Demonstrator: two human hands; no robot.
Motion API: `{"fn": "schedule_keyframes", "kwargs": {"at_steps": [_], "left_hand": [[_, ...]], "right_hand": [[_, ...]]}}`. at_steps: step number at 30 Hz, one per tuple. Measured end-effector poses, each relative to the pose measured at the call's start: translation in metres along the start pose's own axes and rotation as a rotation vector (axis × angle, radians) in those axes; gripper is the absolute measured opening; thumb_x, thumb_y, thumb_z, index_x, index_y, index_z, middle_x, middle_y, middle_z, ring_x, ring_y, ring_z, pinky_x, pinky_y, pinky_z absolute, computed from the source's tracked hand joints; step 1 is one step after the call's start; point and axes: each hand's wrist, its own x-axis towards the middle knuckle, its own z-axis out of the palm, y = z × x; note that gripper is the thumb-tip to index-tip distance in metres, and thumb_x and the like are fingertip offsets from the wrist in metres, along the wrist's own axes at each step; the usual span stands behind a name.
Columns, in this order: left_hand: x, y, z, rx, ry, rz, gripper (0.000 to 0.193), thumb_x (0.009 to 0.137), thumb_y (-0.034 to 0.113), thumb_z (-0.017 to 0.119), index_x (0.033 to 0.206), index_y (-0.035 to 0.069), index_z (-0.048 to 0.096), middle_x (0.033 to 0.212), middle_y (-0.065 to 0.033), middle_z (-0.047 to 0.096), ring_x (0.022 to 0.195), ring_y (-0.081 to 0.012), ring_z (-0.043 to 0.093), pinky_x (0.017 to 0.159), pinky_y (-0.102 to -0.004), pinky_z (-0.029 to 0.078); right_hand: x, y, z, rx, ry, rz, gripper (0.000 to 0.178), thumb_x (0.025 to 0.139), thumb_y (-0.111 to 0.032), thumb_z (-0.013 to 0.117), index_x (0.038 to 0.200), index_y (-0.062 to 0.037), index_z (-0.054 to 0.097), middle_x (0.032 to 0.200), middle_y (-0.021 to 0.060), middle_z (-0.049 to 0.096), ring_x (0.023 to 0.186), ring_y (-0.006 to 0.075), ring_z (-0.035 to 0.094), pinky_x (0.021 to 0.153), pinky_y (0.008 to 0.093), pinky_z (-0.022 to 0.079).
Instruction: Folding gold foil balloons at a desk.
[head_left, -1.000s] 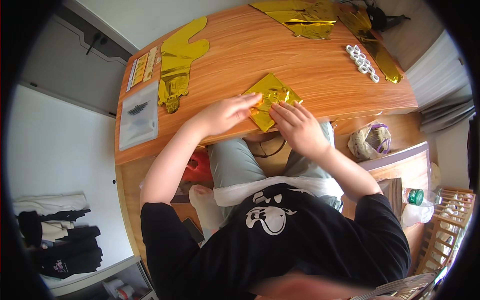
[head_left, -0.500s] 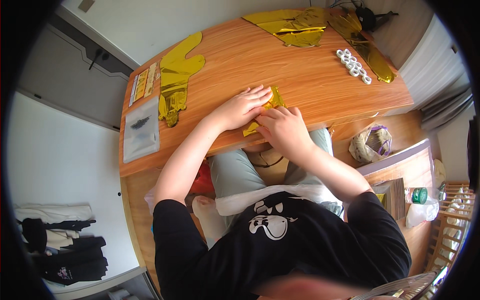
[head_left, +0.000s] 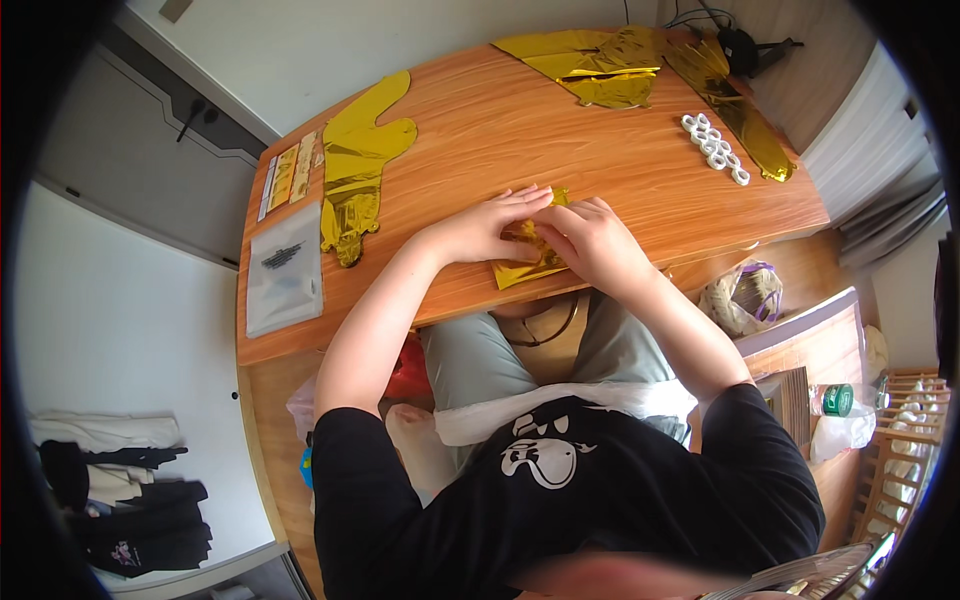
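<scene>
A folded gold foil balloon (head_left: 516,274) lies flat at the table's near edge, partly covered by both hands. My left hand (head_left: 485,226) rests on its left side, fingers stretched out and the thumb apart. From the right, my right hand (head_left: 596,240) meets the left one over the foil, its fingers curled and pinching at the balloon. The fingertips hide part of what they grip. Another flat gold foil balloon (head_left: 358,150) lies to the left on the wooden table (head_left: 465,130).
More gold foil (head_left: 610,65) lies at the far edge, with a long gold foil strip (head_left: 735,115) at the right. Several white rings (head_left: 715,150) sit beside it. On the left are a clear plastic bag (head_left: 285,280) and a printed card (head_left: 283,178).
My right hand has moved slightly right and its fingers have curled more. The left thumb has spread away, and more of the foil's near part shows. The view has shifted a little.
</scene>
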Motion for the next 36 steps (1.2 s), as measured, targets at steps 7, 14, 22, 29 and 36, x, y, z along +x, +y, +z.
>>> {"fn": "schedule_keyframes", "kwargs": {"at_steps": [7, 14, 22, 29, 36], "left_hand": [[0.0, -0.001, 0.005, -0.009, 0.042, -0.042, 0.068, 0.1, 0.024, 0.065, 0.161, 0.015, 0.035, 0.167, -0.0071, 0.032, 0.158, -0.0258, 0.02, 0.129, -0.0472, 0.012], [-0.001, 0.012, 0.007, -0.026, 0.112, -0.069, 0.059, 0.102, 0.015, 0.061, 0.157, 0.01, 0.04, 0.164, -0.0112, 0.037, 0.155, -0.0278, 0.027, 0.128, -0.0469, 0.016], [0.001, 0.002, 0.014, -0.171, 0.239, -0.072, 0.051, 0.107, 0.021, 0.054, 0.154, 0.007, 0.043, 0.16, -0.0121, 0.044, 0.149, -0.0268, 0.038, 0.122, -0.0373, 0.031], [-0.001, 0.003, 0.01, -0.43, 0.261, -0.242, 0.052, 0.109, 0.047, 0.046, 0.13, 0.0, 0.059, 0.118, -0.0114, 0.066, 0.108, -0.0184, 0.059, 0.096, -0.0321, 0.046], [-0.003, -0.031, 0.023, -0.392, 0.4, -0.254, 0.075, 0.104, 0.066, 0.044, 0.063, 0.003, 0.048, 0.058, 0.0019, 0.041, 0.059, -0.0116, 0.037, 0.055, -0.0342, 0.037]], "right_hand": [[0.001, 0.001, 0.002, 0.06, 0.054, -0.003, 0.016, 0.087, -0.01, 0.073, 0.102, -0.0053, 0.07, 0.089, 0.0099, 0.07, 0.086, 0.0313, 0.067, 0.081, 0.0407, 0.051], [0.009, -0.007, 0.002, -0.046, 0.007, 0.045, 0.012, 0.086, -0.01, 0.072, 0.097, -0.0069, 0.071, 0.094, 0.0066, 0.071, 0.095, 0.0281, 0.066, 0.085, 0.0396, 0.047], [-0.009, -0.012, 0.004, -0.293, 0.218, 0.373, 0.036, 0.087, -0.02, 0.075, 0.119, -0.0045, 0.068, 0.095, 0.0092, 0.069, 0.103, 0.0297, 0.063, 0.093, 0.0454, 0.047], [-0.011, -0.002, 0.002, -0.131, 0.028, 0.564, 0.047, 0.081, -0.018, 0.078, 0.123, -0.0028, 0.067, 0.08, 0.0111, 0.066, 0.078, 0.0326, 0.066, 0.075, 0.0432, 0.053], [-0.002, -0.004, 0.005, -0.157, -0.082, 0.696, 0.042, 0.081, -0.019, 0.075, 0.122, -0.0105, 0.071, 0.083, 0.0065, 0.067, 0.09, 0.0295, 0.065, 0.085, 0.0431, 0.049]]}}
